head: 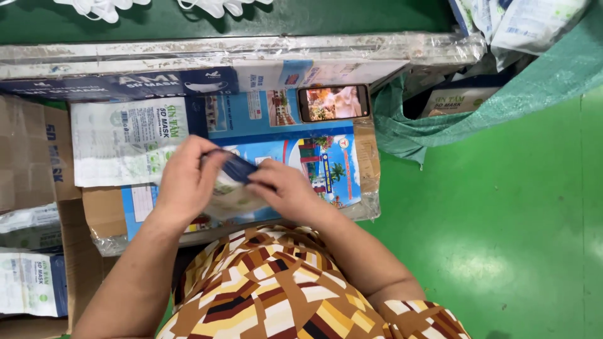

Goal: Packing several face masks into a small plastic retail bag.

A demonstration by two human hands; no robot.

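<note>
Head view: looks straight down at 2 bare hands working over a flat blue cardboard sheet wrapped in clear plastic, the landmark for every place below.
Left hand: over the middle of the blue sheet, fingers curled and pressed onto the left end of a small flat white-and-dark-blue printed pouch.
Right hand: just beside the left hand over the same sheet, fingertips pinching the pouch's dark blue upper edge.
Pouch: held between both hands, above the sheet's lower middle (blurred, so its print and whether it touches the sheet cannot be told).
Phone: a dark rectangular smartphone with a lit screen lies at the sheet's upper right corner, well apart from the hands.
White packet: a larger white printed plastic bag lies on the sheet's left part, beside the left hand.
Green sack: a crumpled green woven bag sits off the sheet's right side, with more white packets above it.
Brown cartons: flattened brown cardboard lies off the sheet's left edge.
Floor: glossy green floor spreads to the sheet's right.
Garment: a brown, yellow and white patterned garment fills the view below the sheet.
</note>
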